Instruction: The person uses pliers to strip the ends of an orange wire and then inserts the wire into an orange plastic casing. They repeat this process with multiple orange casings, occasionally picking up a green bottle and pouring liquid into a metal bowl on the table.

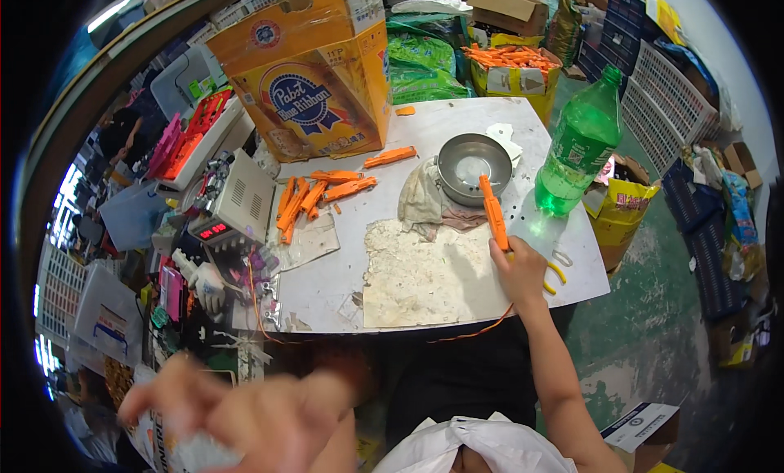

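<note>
My right hand point(521, 270) is closed on a slim orange plastic piece point(493, 214) at the right of the white table. The piece points away from me, and its far end overlaps the near rim of a round metal bowl point(474, 169). Pliers with yellow handles point(557, 278) lie beside that hand, partly hidden by it. Blurred by motion, my left hand point(253, 412) is at the lower left, off the table's near edge, with its fingers apart and nothing visible in them. Several similar orange pieces point(314, 197) lie in a loose pile on the table's left.
A stained board point(416, 285) covers the table's near middle, with a rag point(419, 197) beside the bowl. A green bottle point(578, 146) stands at right, a large carton point(318, 81) far left. A grey box with a red display point(237, 199) borders the left side. An orange-red wire point(478, 332) hangs in front.
</note>
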Tool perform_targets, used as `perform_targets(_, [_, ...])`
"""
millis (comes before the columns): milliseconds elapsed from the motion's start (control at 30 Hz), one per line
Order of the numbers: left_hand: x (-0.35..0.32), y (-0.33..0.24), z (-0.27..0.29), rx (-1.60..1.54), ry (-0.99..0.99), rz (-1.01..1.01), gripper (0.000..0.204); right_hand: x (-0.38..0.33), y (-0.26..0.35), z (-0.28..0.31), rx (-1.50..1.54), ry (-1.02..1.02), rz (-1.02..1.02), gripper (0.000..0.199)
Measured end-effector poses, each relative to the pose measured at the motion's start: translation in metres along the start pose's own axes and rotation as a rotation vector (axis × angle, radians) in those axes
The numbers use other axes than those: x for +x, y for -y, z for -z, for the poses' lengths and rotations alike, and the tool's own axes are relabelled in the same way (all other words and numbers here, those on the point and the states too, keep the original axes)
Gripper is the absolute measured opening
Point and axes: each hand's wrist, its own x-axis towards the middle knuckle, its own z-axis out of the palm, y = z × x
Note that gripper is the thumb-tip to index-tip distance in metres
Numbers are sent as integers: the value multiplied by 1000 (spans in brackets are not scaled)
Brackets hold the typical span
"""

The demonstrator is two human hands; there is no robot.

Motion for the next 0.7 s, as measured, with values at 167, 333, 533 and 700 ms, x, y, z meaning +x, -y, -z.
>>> perform_targets(167, [10,-31,-60,-446,-294,29,21,7,-13,-19,-90,57,-34,32])
perform_targets(333, [19,-3,-70,-582,-259,-119,26,4,-11,-21,-98,44,-26,33])
perform_targets(533, [11,-43,-68,-591,-339,106,25,1,-2,-22,-102,64,-51,34])
perform_targets(700, [12,-63,-58,151,-158,254,24,-1,-8,-21,-109,47,-65,34])
